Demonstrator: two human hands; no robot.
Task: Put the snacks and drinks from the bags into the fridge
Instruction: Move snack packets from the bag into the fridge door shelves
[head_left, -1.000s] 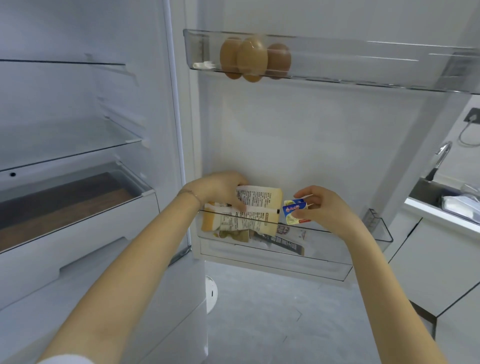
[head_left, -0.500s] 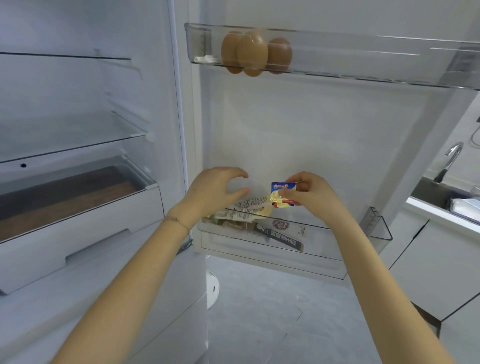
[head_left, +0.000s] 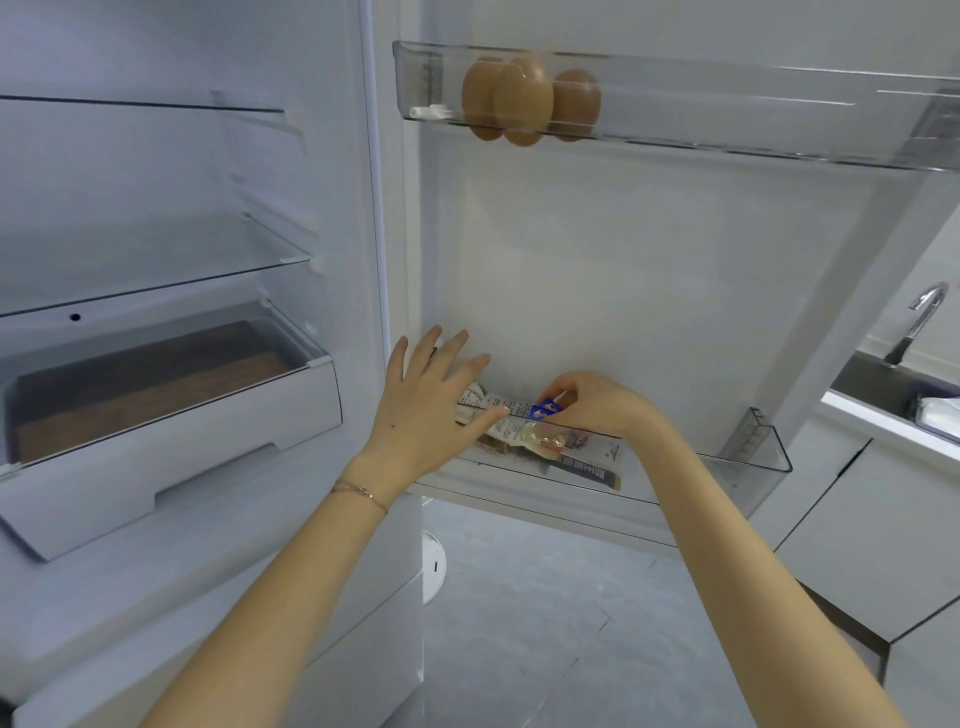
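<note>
The fridge stands open, and its lower door bin (head_left: 748, 460) holds a beige printed snack packet (head_left: 496, 415) lying on a dark-labelled packet (head_left: 587, 460). My right hand (head_left: 597, 405) pinches a small yellow snack with a blue label (head_left: 543, 428) and holds it down inside the bin, against the beige packet. My left hand (head_left: 431, 400) hovers with spread fingers just left of the bin, holding nothing, its thumb tip near the beige packet.
Three brown eggs (head_left: 524, 101) sit in the upper door shelf (head_left: 727, 114). Glass shelves (head_left: 156, 270) and a pulled-out drawer (head_left: 171, 410) are on the left. A sink with a tap (head_left: 919, 322) and white cabinets are at the right. Grey floor lies below.
My left hand let go of the beige packet, which dropped into the bin, and the hand opened and drew back. My right hand lowered the small snack into the bin.
</note>
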